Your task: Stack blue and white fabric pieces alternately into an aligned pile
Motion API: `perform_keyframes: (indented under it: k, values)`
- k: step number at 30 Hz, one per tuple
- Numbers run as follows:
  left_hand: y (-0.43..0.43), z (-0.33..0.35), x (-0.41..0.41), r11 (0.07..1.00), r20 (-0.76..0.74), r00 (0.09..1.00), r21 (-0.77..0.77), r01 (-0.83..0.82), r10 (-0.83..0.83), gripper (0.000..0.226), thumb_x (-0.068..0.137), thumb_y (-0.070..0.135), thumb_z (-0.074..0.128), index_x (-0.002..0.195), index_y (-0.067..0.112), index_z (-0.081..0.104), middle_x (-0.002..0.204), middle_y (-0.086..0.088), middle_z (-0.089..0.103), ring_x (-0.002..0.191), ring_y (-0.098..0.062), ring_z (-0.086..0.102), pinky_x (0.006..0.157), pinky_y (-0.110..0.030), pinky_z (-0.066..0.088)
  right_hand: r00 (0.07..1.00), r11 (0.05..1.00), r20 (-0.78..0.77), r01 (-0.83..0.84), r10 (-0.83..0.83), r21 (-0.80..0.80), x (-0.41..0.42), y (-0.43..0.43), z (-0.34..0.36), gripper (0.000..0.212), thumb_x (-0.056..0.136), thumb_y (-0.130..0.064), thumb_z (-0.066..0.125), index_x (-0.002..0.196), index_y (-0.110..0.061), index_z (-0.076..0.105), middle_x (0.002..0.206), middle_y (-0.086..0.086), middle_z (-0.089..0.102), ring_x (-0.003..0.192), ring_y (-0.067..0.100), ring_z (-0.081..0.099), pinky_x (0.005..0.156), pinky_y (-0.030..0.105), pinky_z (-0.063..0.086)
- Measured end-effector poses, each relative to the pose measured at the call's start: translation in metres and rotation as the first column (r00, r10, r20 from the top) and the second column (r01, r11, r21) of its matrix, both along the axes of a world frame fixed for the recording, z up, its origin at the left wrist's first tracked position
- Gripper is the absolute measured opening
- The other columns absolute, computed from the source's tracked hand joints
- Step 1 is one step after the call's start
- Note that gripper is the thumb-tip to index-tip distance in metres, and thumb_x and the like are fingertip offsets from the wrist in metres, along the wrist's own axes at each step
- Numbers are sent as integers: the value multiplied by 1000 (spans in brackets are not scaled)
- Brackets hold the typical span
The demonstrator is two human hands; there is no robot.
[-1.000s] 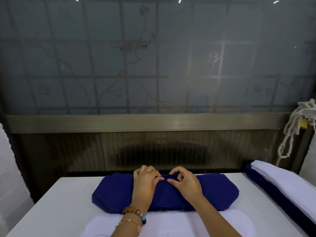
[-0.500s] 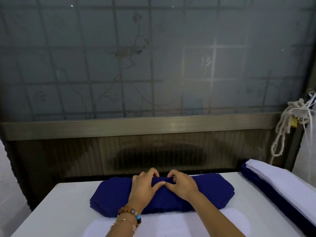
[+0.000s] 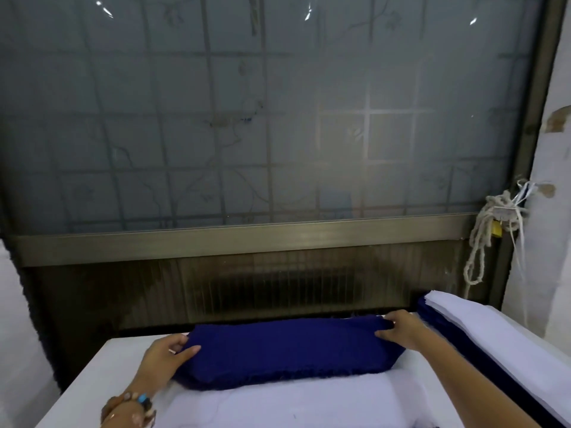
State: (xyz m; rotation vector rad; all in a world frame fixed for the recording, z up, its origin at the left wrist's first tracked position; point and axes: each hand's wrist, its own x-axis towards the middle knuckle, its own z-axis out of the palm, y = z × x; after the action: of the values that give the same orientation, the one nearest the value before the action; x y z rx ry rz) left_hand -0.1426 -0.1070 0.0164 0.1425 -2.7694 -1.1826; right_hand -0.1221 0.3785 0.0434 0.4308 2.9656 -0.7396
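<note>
Left hand (image 3: pixel 168 355) pinches the left end of the blue fabric stack (image 3: pixel 287 350); right hand (image 3: pixel 404 330) grips its right end. That stack lies on the white table (image 3: pixel 102 372), just beyond white fabric pieces (image 3: pixel 293 403). A blue-and-white pile (image 3: pixel 494 329) sits to the right.

Left hand (image 3: pixel 167 355) fingertips lost behind end of blue stack (image 3: pixel 287 350). Bracelet (image 3: pixel 136 403) smeared by blur, bead detail gone. Right forearm (image 3: pixel 472 384) chopped by bottom edge. White piece (image 3: pixel 293 406) runs off bottom; right-side pile (image 3: pixel 494 341) cropped at corner.
</note>
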Motion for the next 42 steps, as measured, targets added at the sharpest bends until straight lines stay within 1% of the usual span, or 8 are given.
perform_keyframes:
  k: [2,5,10,17,21,29,34,42]
  values:
    - [-1,1,10,999,-51,999,35,15,-14,6,83,20,75,81,16,71,77,-1,71,79,-23,64,71,-31,47,997,999,-59,47,-47,-5,7,1,-1,21,87,-39,67,97,-20,64,102,0,65,103,20,59,82,28,48]
    - [2,9,20,997,-73,997,70,15,-10,9,87,18,70,81,12,71,76,-3,71,77,-20,64,66,-28,46,982,990,-142,111,-123,-90,15,3,2,28,89,-39,65,70,-20,55,78,-1,59,96,26,59,77,32,43]
    - [2,32,42,980,-87,996,199,-8,26,12,91,18,65,85,7,67,75,-6,71,76,-23,66,68,-30,48,954,955,-264,61,-142,-291,35,8,19,15,91,-19,65,87,-5,64,87,10,66,88,28,63,75,34,47]
    - [2,53,97,968,-62,997,248,-35,52,14,94,17,62,86,6,67,80,-8,71,75,-19,62,61,-24,44,957,958,-271,21,-102,-285,82,20,27,26,92,-4,62,68,-10,53,60,3,53,66,27,57,65,34,43]
    - [-2,50,136,966,101,993,247,-77,53,19,94,20,61,87,4,66,86,-10,70,74,-20,57,63,-26,44,979,978,-200,-16,-27,-209,122,20,23,15,93,-17,62,79,-11,61,73,5,63,69,16,58,63,23,43]
    - [-17,24,195,982,310,949,151,-113,62,18,92,24,64,90,6,64,91,-8,69,85,-21,61,72,-24,48,997,978,-70,-53,40,-200,194,11,-4,20,93,-24,63,99,-6,68,98,11,69,91,24,65,78,29,50]
    - [-19,-8,212,999,253,967,-4,-35,35,17,92,30,63,85,14,66,77,7,71,80,-6,64,67,-9,37,996,984,-86,-21,5,-178,212,2,-29,18,93,-26,61,98,-9,64,102,4,66,99,20,61,84,27,47]
    - [-12,-29,213,993,159,981,-12,-114,114,26,87,43,66,83,18,62,78,-2,68,77,-15,64,74,-24,49,977,967,-185,57,-105,-249,217,-4,-44,18,91,-32,63,86,-14,60,78,2,66,73,16,60,61,23,43]
